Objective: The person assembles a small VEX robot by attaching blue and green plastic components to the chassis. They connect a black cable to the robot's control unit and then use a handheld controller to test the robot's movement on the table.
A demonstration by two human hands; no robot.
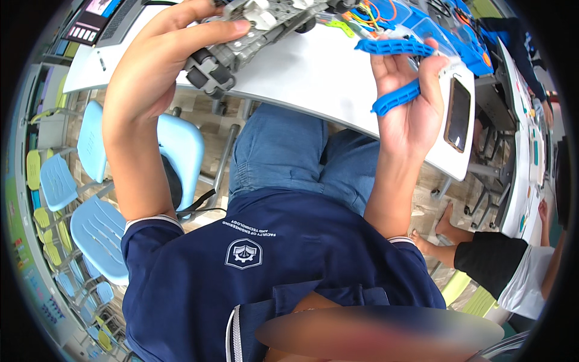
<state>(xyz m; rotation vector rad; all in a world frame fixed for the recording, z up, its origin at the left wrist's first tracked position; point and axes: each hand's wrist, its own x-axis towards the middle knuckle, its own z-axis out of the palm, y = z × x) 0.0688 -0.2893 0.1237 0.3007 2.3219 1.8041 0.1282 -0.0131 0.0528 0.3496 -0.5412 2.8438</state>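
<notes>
At the top of the head view, my left hand is closed round a grey toy vehicle built of plastic construction parts. My thumb presses on its top, and a dark roller wheel sticks out at the lower end. The vehicle is held up over the table; its far end is cut off by the picture's edge. My right hand, palm up, pinches a blue claw-like piece with two curved arms. One arm crosses the fingers, the other lies over the palm. Their joint is partly hidden by my thumb.
A white table spans the front. On it are a phone at the right, a blue parts tray, coloured cables and a laptop at far left. Blue chairs stand left; another person is at right.
</notes>
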